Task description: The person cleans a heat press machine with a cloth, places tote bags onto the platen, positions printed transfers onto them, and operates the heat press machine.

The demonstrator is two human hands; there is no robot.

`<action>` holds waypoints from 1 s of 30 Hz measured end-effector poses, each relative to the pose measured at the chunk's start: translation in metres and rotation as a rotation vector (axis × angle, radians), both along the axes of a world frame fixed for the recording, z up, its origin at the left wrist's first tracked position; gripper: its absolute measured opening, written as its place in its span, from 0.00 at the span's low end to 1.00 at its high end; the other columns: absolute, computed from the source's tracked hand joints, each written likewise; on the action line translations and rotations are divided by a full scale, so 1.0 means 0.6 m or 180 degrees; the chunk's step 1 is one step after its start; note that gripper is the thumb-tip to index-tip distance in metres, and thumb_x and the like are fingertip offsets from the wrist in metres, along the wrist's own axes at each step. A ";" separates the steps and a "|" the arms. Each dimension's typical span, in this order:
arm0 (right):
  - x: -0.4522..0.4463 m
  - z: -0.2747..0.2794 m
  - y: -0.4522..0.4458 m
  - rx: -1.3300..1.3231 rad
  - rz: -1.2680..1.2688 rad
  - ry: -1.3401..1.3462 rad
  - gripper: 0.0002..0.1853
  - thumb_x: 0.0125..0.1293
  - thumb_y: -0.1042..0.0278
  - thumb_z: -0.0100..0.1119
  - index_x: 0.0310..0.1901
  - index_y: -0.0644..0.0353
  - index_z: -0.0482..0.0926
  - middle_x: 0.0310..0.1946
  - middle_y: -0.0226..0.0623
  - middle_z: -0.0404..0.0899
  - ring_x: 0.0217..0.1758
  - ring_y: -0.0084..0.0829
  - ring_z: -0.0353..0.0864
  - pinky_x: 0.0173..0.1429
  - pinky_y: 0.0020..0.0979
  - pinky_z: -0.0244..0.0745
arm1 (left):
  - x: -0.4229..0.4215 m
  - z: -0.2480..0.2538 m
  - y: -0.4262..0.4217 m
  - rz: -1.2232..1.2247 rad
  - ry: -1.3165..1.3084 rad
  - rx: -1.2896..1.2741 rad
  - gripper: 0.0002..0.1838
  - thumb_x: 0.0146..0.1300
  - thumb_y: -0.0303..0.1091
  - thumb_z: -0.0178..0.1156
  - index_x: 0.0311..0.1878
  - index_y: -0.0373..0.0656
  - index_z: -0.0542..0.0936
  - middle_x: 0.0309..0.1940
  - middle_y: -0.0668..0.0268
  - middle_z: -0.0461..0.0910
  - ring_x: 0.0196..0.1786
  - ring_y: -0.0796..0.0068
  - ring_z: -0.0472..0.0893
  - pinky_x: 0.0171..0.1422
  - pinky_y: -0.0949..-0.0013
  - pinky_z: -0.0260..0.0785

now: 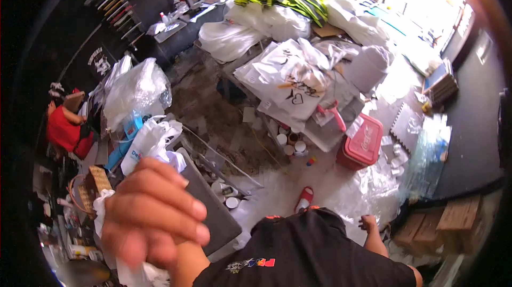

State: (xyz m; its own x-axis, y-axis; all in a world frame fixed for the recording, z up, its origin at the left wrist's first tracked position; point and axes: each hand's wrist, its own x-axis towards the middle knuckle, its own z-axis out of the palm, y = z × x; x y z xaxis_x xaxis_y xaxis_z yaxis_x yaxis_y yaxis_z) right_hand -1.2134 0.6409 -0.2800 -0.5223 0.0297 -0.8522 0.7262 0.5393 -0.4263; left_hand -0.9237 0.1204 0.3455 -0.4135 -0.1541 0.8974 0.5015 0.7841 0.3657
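Note:
My left hand [154,212] is raised close to the camera at the lower left, slightly blurred. Its fingers are bent in loosely, and no object shows in them. Behind it are a white plastic bag [152,140] and a dark grey padded bench top [213,207]; I see no contact with either. My right hand [368,223] hangs low beside my body on the right, small in view, with curled fingers and nothing visible in them. Crumpled clear plastic [362,193] lies on the floor near it.
A table ahead bears printed white sheets [290,76], a red-handled tool [336,116] and a yellow-black garment [288,2]. A red cooler [362,140] and wooden crates [458,220] stand to the right. At far left is another person in red [69,132]. Tubs [290,143] sit under the table.

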 end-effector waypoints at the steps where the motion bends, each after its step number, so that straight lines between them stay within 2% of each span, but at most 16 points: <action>1: -0.069 0.015 -0.034 0.0087 0.0461 0.0194 0.16 0.64 0.67 0.52 0.52 0.62 0.75 0.41 0.49 0.83 0.27 0.44 0.84 0.22 0.37 0.74 | -0.026 0.020 -0.004 0.0061 -0.0047 -0.0359 0.10 0.71 0.48 0.54 0.45 0.56 0.74 0.22 0.76 0.79 0.26 0.78 0.76 0.37 0.66 0.64; 2: -0.141 0.011 -0.054 -0.0357 0.0262 0.0191 0.16 0.64 0.67 0.52 0.52 0.62 0.76 0.38 0.48 0.83 0.25 0.43 0.82 0.22 0.38 0.74 | -0.052 0.041 -0.008 0.0109 -0.0073 -0.0710 0.12 0.74 0.48 0.51 0.57 0.59 0.71 0.23 0.80 0.78 0.27 0.82 0.73 0.39 0.68 0.62; 4: -0.263 0.008 -0.105 -0.0031 0.0463 0.0715 0.17 0.63 0.71 0.49 0.53 0.62 0.76 0.34 0.46 0.81 0.26 0.42 0.81 0.24 0.42 0.77 | -0.085 0.090 -0.022 0.0389 -0.0487 -0.0940 0.13 0.74 0.47 0.51 0.58 0.61 0.72 0.25 0.78 0.80 0.28 0.82 0.74 0.40 0.70 0.62; 5: -0.305 0.023 -0.126 -0.0433 0.0140 0.0842 0.18 0.63 0.72 0.48 0.53 0.62 0.76 0.34 0.45 0.81 0.26 0.43 0.81 0.25 0.43 0.78 | -0.118 0.120 -0.041 -0.0305 -0.0861 -0.1161 0.17 0.76 0.44 0.45 0.63 0.81 0.63 0.32 0.74 0.79 0.31 0.76 0.76 0.41 0.66 0.67; 7: -0.369 0.056 -0.174 -0.0515 0.0174 0.1108 0.17 0.63 0.70 0.49 0.53 0.61 0.76 0.34 0.44 0.81 0.23 0.40 0.80 0.23 0.39 0.75 | -0.165 0.130 -0.065 -0.1002 -0.1212 -0.1382 0.28 0.77 0.41 0.38 0.67 1.01 0.54 0.38 0.69 0.78 0.33 0.71 0.78 0.42 0.62 0.72; 10: -0.398 0.096 -0.233 -0.0502 0.0073 0.1218 0.17 0.65 0.69 0.46 0.53 0.66 0.76 0.33 0.44 0.82 0.23 0.36 0.81 0.21 0.32 0.74 | -0.206 0.111 -0.110 -0.0382 -0.0900 -0.1378 0.31 0.78 0.38 0.41 0.69 0.99 0.52 0.32 0.71 0.77 0.28 0.75 0.74 0.36 0.66 0.69; 12: -0.395 0.065 -0.236 -0.0376 0.0236 0.1157 0.18 0.64 0.65 0.51 0.55 0.59 0.74 0.34 0.43 0.81 0.23 0.39 0.80 0.21 0.37 0.72 | -0.210 0.062 -0.208 -0.0587 -0.0762 -0.0718 0.03 0.60 0.36 0.65 0.32 0.52 0.81 0.28 0.73 0.84 0.28 0.71 0.82 0.35 0.68 0.71; 13: -0.386 0.043 -0.230 -0.0284 0.0253 0.1039 0.17 0.65 0.63 0.52 0.53 0.59 0.75 0.34 0.44 0.82 0.23 0.40 0.80 0.22 0.38 0.72 | -0.232 0.039 -0.252 -0.0619 -0.0770 -0.0714 0.03 0.60 0.36 0.65 0.32 0.52 0.81 0.28 0.73 0.84 0.28 0.71 0.82 0.35 0.68 0.71; 15: -0.340 0.025 -0.221 -0.0175 -0.0064 0.0671 0.15 0.65 0.62 0.52 0.51 0.58 0.74 0.35 0.44 0.81 0.23 0.40 0.78 0.22 0.39 0.71 | -0.292 -0.010 -0.362 0.0331 -0.1308 0.0065 0.05 0.60 0.31 0.61 0.37 0.42 0.82 0.30 0.66 0.83 0.33 0.73 0.82 0.39 0.72 0.72; 16: -0.295 0.031 -0.226 -0.0224 -0.0514 0.0906 0.15 0.63 0.60 0.53 0.42 0.62 0.79 0.30 0.44 0.82 0.21 0.35 0.78 0.21 0.36 0.72 | -0.327 -0.035 -0.429 0.0802 -0.1588 0.0440 0.08 0.60 0.28 0.59 0.40 0.37 0.82 0.31 0.63 0.82 0.35 0.74 0.81 0.42 0.74 0.72; 18: -0.225 -0.008 -0.191 0.0119 -0.1079 0.0381 0.11 0.62 0.60 0.57 0.41 0.57 0.74 0.29 0.38 0.79 0.24 0.37 0.76 0.22 0.35 0.71 | -0.423 -0.102 -0.618 0.0893 -0.1759 0.0436 0.09 0.69 0.29 0.56 0.46 0.35 0.81 0.33 0.63 0.84 0.37 0.76 0.83 0.44 0.73 0.73; 21: -0.061 -0.058 -0.162 0.0752 -0.1734 -0.0191 0.10 0.66 0.56 0.51 0.36 0.51 0.67 0.24 0.35 0.72 0.18 0.37 0.69 0.18 0.44 0.67 | -0.582 -0.229 -0.930 0.1221 -0.2169 0.0547 0.10 0.69 0.31 0.57 0.47 0.37 0.82 0.36 0.61 0.86 0.42 0.74 0.85 0.47 0.72 0.75; 22: -0.020 0.058 -0.262 0.0937 -0.2018 -0.0324 0.07 0.66 0.60 0.51 0.40 0.52 0.70 0.24 0.37 0.74 0.17 0.38 0.71 0.19 0.44 0.69 | -0.639 -0.278 -1.040 0.1347 -0.2418 0.0451 0.12 0.70 0.31 0.55 0.49 0.36 0.81 0.39 0.61 0.86 0.44 0.75 0.84 0.51 0.71 0.75; 23: 0.019 0.089 -0.312 0.1078 -0.2120 -0.0416 0.07 0.66 0.61 0.51 0.40 0.52 0.70 0.24 0.37 0.74 0.17 0.38 0.71 0.19 0.44 0.68 | -0.696 -0.329 -1.131 0.1523 -0.2501 0.0525 0.12 0.69 0.31 0.55 0.49 0.37 0.82 0.40 0.58 0.86 0.44 0.71 0.85 0.51 0.69 0.75; 25: 0.063 0.133 -0.408 0.1146 -0.2202 -0.0512 0.07 0.66 0.61 0.50 0.41 0.52 0.70 0.24 0.37 0.74 0.17 0.37 0.71 0.18 0.43 0.68 | -0.795 -0.412 -1.277 0.2039 -0.2730 0.0125 0.14 0.64 0.32 0.56 0.50 0.38 0.82 0.43 0.55 0.85 0.47 0.60 0.85 0.55 0.63 0.75; 30: 0.095 0.188 -0.609 0.1090 -0.2345 -0.0517 0.07 0.66 0.63 0.50 0.43 0.52 0.71 0.25 0.37 0.74 0.17 0.37 0.71 0.18 0.42 0.67 | -0.964 -0.542 -1.481 0.2256 -0.3734 -0.0144 0.21 0.59 0.31 0.55 0.58 0.42 0.76 0.56 0.50 0.78 0.61 0.50 0.76 0.65 0.55 0.69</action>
State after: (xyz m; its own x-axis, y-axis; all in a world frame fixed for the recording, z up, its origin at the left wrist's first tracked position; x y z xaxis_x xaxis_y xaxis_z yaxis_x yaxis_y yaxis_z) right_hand -1.1562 0.2753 -0.1669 -0.1388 0.5879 -0.7969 0.9827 -0.0177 -0.1843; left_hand -1.5023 -0.7682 0.0205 -0.7723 -0.6290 0.0886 -0.5914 0.7629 0.2611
